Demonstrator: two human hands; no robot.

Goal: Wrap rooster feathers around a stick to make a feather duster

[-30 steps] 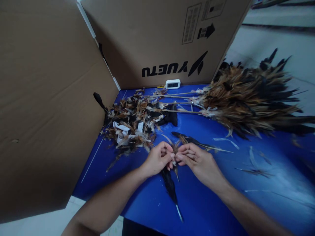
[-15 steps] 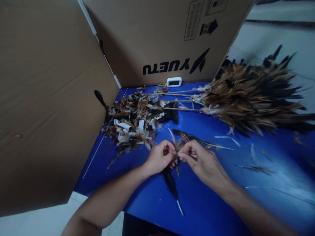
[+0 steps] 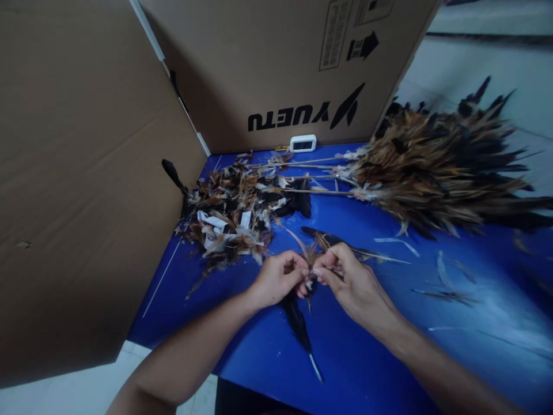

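Small brown feathers [image 3: 311, 251] stick up between my two hands, which almost touch at the fingertips. My left hand [image 3: 283, 278] is closed in a pinch on their lower part, with a bit of white showing beside the fingers. Pinched fingers of my right hand [image 3: 345, 275] grip the same feathers from the other side. Below my left hand a black feather [image 3: 297, 324] with a pale quill points toward the near edge. A dark feather with a long quill [image 3: 334, 239] lies just behind my right hand.
Loose feathers [image 3: 233, 202] with white strips are heaped at the back left of the blue table [image 3: 254, 357]. Feather bundles on sticks [image 3: 432, 167] lie at the back right. Cardboard panels [image 3: 242, 63] stand behind and left, near a small white device [image 3: 303, 143].
The view has shifted slightly. A thin pale feather between my hands now leans further left. Both hands keep their pinch in nearly the same place.
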